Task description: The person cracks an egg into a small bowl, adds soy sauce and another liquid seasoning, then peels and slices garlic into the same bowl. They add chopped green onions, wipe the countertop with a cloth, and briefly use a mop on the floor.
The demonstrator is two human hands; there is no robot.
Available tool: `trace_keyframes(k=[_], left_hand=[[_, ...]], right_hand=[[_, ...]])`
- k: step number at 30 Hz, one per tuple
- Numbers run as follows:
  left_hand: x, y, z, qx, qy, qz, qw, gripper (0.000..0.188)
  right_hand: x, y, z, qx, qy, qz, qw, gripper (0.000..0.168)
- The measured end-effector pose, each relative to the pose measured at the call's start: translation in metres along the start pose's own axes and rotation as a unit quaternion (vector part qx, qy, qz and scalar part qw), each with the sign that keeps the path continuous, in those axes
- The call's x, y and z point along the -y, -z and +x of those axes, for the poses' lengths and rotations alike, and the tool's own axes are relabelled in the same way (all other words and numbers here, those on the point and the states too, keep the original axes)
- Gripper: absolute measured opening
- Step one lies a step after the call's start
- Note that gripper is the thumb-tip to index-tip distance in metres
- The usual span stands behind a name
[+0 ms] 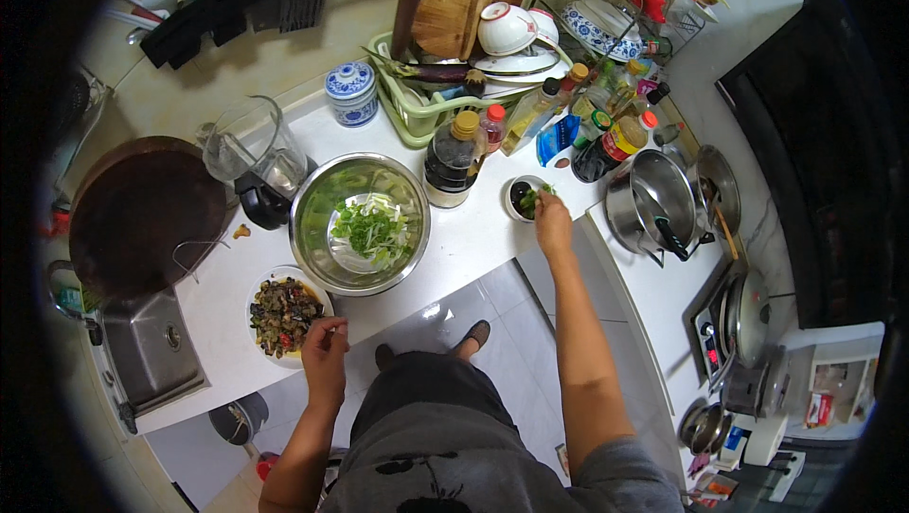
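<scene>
My right hand [552,218] is at the rim of a small white bowl [510,198], its fingers pinching some chopped green herbs [531,199] over dark liquid. Near the plate's right edge, my left hand [327,348] is raised with its fingers curled; whether it holds anything is unclear. The white plate [253,332] carries a cooked dish of dark chopped pieces with red bits [282,316]. Between the hands stands a large steel bowl [424,229] with chopped spring onion [373,229] inside.
A dark-filled bottle with a yellow cap [454,158] stands behind the steel bowl. Sauce bottles [614,147] and a steel pot [650,193] are at the right. A glass jug [259,150], a large round dark board or lid [145,214] and a sink [145,346] lie left.
</scene>
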State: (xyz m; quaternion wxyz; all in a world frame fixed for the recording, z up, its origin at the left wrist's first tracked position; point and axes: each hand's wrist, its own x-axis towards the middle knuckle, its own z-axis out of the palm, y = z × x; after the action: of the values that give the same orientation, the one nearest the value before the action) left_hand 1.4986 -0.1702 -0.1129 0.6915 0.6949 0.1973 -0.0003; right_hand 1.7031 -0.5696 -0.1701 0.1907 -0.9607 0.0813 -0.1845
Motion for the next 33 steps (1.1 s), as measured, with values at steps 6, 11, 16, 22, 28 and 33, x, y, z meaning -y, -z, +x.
trace_keyframes(k=[6, 11, 16, 22, 28, 33], left_hand=[[0.001, -0.032, -0.004, 0.025, 0.019, 0.044, 0.999, 0.01], [0.008, -0.071, -0.005, 0.056, -0.005, 0.068, 0.996, 0.01], [0.01, -0.113, -0.001, 0.107, 0.022, 0.032, 0.993, 0.011], [0.018, -0.164, 0.012, 0.133, 0.061, 0.033, 0.989, 0.015], [0.023, -0.208, 0.026, 0.149, 0.088, 0.004, 0.985, 0.017], [0.028, -0.221, 0.022, 0.156, 0.099, -0.014, 0.983, 0.02]], right_hand=[[-0.014, 0.011, 0.009, -0.062, 0.016, 0.046, 0.997, 0.015], [-0.004, 0.038, 0.009, -0.173, 0.022, 0.13, 0.976, 0.008], [-0.035, 0.011, 0.0, -0.046, -0.1, 0.12, 0.987, 0.022], [-0.063, -0.012, -0.004, 0.174, -0.402, 0.459, 0.773, 0.06], [-0.073, -0.037, 0.0, 0.245, -0.415, 0.542, 0.688, 0.032], [-0.072, -0.025, -0.011, 0.18, -0.384, 0.54, 0.727, 0.038]])
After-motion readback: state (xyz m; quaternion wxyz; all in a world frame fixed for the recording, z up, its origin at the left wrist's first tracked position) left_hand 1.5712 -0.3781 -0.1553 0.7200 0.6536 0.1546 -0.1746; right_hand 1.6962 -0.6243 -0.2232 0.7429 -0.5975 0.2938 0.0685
